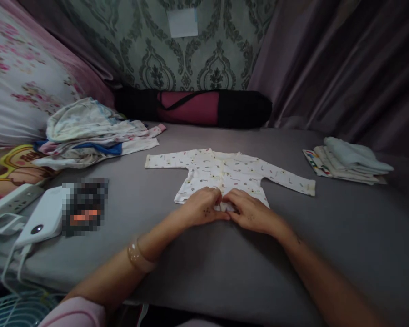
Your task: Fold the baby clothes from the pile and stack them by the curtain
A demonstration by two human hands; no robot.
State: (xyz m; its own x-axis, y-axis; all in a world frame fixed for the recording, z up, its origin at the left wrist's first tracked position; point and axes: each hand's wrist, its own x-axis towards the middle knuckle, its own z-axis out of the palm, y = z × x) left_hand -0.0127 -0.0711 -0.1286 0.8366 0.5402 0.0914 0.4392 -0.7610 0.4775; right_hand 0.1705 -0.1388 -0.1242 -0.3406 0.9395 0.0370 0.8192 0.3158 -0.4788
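Observation:
A small white long-sleeved shirt [207,170] with a scattered print lies flat on the grey sheet [204,268], its sleeves spread to both sides. My left hand [204,206] pinches the shirt's bottom edge near the middle of its front. Close beside it, my right hand [248,211] grips the same hem with fingers bent, the thumbs nearly touching. The cloth between my fingertips is partly hidden.
Folded clothes [351,161] are stacked at the right; a loose clothes pile [88,131] lies at the left. A black and maroon bag [191,108] spans the back. A white power bank [47,215] and power strip [15,202] sit at left.

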